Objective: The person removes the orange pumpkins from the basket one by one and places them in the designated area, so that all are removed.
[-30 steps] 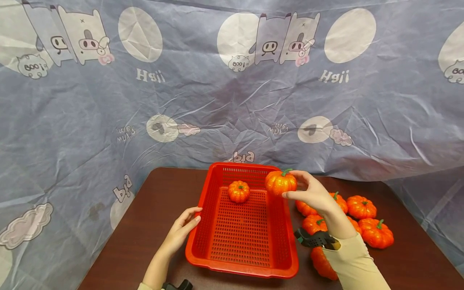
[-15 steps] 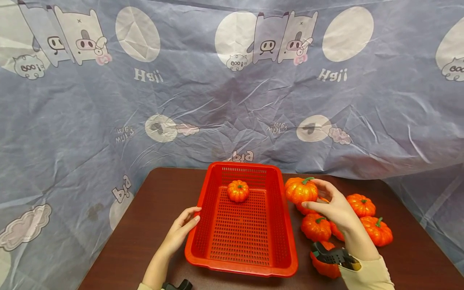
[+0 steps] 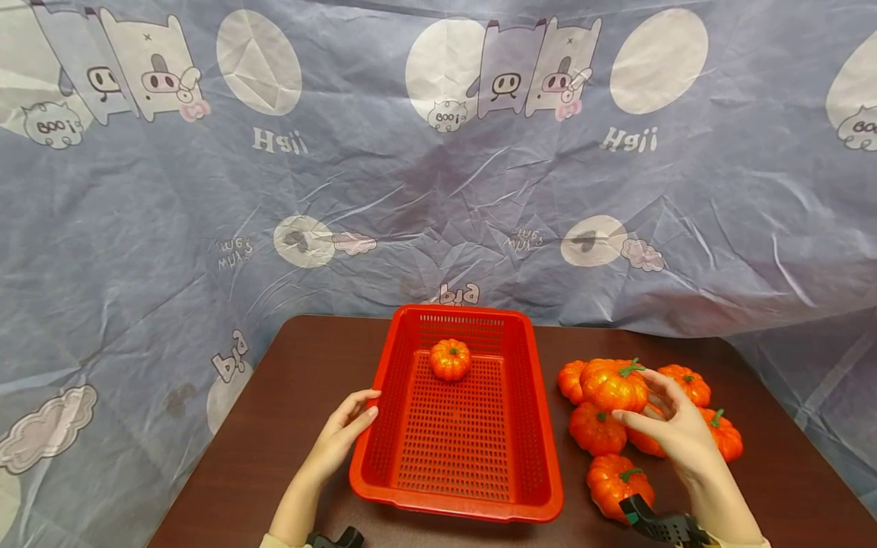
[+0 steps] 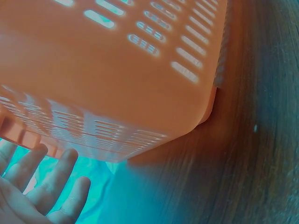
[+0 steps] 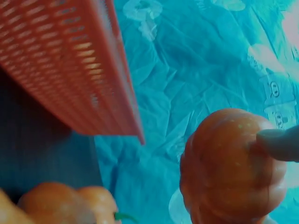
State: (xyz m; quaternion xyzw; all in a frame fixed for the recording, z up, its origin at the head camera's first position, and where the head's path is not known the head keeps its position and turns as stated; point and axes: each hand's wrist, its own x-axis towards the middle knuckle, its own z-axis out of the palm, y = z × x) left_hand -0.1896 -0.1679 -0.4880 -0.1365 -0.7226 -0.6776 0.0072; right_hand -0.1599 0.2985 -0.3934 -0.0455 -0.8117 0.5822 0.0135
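In the head view my right hand point(image 3: 678, 426) holds an orange pumpkin point(image 3: 612, 385) with a green stem between thumb and fingers, above the pumpkins on the right. In the right wrist view the thumb presses on that pumpkin point(image 5: 231, 163). A red slotted plastic basket point(image 3: 455, 511) stands in the middle of the table, with one small pumpkin point(image 3: 450, 360) inside near its far end. At the basket's left rim, the fingertips of my left hand point(image 3: 337, 438) touch the edge. The left wrist view shows its fingers point(image 4: 58, 179) spread and relaxed beside the basket's outer wall.
Several pumpkins lie grouped right of the basket, among them one in front point(image 3: 613, 481) and one behind it point(image 3: 597, 428). The dark brown table point(image 3: 274, 411) ends at a grey-blue printed cloth point(image 3: 438, 198) hanging behind.
My right hand has carried the pumpkin from over the basket's right rim to the right and nearer, over the other pumpkins. The left hand and the basket stay in place.
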